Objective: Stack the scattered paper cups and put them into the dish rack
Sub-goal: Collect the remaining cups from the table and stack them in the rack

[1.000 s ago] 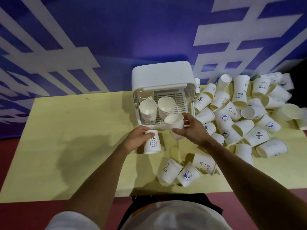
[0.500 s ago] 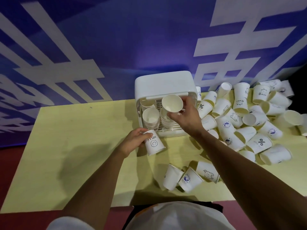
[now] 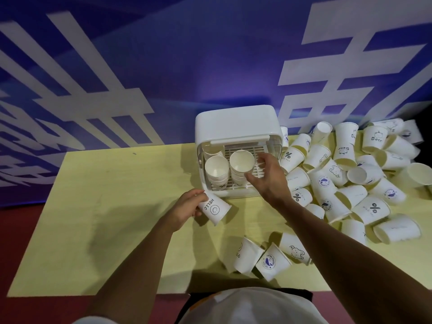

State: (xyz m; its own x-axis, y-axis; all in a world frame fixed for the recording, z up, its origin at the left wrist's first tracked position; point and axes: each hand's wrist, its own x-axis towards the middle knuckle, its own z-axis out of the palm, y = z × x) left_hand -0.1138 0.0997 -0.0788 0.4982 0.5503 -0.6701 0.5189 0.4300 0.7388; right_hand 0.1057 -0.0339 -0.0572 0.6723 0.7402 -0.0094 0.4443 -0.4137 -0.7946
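The white dish rack [image 3: 236, 127] stands open at the back of the yellow table [image 3: 93, 206]. Inside it are a left stack of paper cups [image 3: 216, 169], a middle stack [image 3: 242, 163] and another stack behind at the left [image 3: 211, 149]. My right hand [image 3: 268, 176] reaches into the rack, fingers spread beside the middle stack, thumb touching its side. My left hand [image 3: 187, 206] grips a tilted cup printed HELLO with a smiley [image 3: 215, 208] just in front of the rack.
A big heap of loose paper cups [image 3: 350, 174] covers the table's right side up to the rack. Three more cups [image 3: 268, 256] lie near the front edge. A blue and white wall rises directly behind the table.
My right hand carried a cup up from the table front into the rack; it now sits on the middle stack and the fingers have loosened. My left hand tilted the HELLO cup slightly.
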